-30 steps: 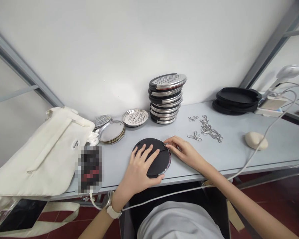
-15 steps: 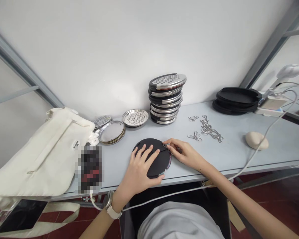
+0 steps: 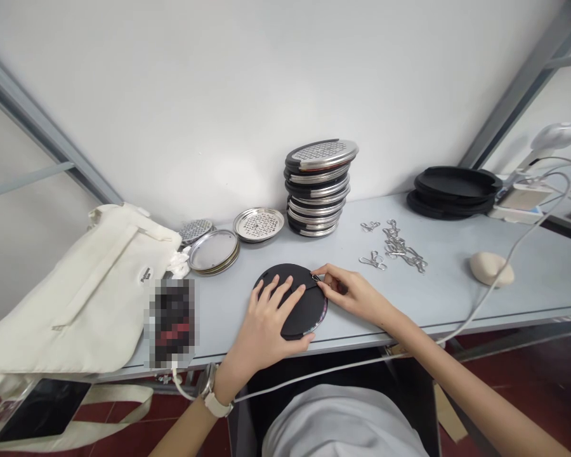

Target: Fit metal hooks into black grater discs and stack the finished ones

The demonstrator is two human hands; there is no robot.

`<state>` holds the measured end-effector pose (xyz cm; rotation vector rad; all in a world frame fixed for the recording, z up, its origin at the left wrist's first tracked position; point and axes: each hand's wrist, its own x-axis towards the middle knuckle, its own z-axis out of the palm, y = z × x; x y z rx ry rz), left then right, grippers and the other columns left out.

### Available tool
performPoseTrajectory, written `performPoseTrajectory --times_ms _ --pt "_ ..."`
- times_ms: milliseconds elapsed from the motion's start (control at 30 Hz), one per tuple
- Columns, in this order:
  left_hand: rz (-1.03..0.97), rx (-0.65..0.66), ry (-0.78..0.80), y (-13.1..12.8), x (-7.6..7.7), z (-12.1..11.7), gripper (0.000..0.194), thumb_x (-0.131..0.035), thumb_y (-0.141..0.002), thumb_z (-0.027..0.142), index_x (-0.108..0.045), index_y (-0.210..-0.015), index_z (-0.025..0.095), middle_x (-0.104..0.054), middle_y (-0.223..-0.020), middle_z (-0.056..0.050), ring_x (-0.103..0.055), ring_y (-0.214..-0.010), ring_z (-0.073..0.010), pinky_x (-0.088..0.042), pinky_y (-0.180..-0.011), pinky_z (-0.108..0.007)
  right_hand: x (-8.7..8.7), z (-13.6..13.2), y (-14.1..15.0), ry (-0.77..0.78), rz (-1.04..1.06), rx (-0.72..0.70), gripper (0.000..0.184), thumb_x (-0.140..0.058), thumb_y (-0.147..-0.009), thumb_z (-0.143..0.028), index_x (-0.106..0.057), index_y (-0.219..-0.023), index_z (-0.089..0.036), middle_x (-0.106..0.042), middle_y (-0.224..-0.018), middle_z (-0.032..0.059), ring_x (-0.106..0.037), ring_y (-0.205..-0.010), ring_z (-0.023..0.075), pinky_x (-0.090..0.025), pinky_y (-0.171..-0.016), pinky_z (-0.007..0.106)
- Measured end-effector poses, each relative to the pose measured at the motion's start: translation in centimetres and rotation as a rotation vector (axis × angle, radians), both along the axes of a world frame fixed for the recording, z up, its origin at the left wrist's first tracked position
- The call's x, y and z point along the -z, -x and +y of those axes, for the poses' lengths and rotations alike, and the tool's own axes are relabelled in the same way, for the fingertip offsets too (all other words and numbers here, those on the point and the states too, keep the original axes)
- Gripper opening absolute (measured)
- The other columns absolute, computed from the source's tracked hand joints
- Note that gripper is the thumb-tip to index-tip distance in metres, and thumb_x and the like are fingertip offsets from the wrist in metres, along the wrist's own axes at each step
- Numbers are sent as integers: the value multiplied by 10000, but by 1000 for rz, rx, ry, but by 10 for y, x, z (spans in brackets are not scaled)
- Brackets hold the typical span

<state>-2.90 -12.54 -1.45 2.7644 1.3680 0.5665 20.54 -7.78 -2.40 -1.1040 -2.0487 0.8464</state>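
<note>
A round black disc (image 3: 304,304) lies flat near the front edge of the grey table (image 3: 457,292). My left hand (image 3: 264,330) rests on it with fingers spread flat, pressing it down. My right hand (image 3: 354,293) is at the disc's right rim, thumb and forefinger pinched on a small metal clip (image 3: 315,277) there. A wristwatch sits on my left wrist.
A tall stack of black-and-steel discs (image 3: 318,187) stands at the back. Perforated steel plates (image 3: 258,224) and steel rings (image 3: 214,251) lie to its left, loose metal clips (image 3: 400,249) to the right. Black lids (image 3: 452,190), a beige lump (image 3: 491,268), a cable and a cream bag (image 3: 85,292) surround them.
My right fingers have shifted slightly along the disc's rim at the clip. My left hand has stayed put.
</note>
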Motion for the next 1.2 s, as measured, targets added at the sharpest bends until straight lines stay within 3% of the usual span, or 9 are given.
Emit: performPoseTrajectory --times_ms 667,1200 --pt "18 0 -11 0 -1 1 753 -651 -801 494 -389 -1467 258 -389 -1521 -57 -316 -1400 -331 -226 -1140 -527 -1 -3 2 -24 -48 3 257 -449 -945 -280 -540 -1162 -176 -501 -660 -36 -479 -577 129 -402 -574 241" --pt "13 3 -10 0 0 1 749 -646 -804 498 -394 -1467 256 -393 -1519 -56 -319 -1396 -333 -216 -1143 -529 -2 -1 0 -13 -12 -14 270 -439 -974 -374 -553 -1149 -203 -484 -646 -48 -457 -558 120 -382 -566 236"
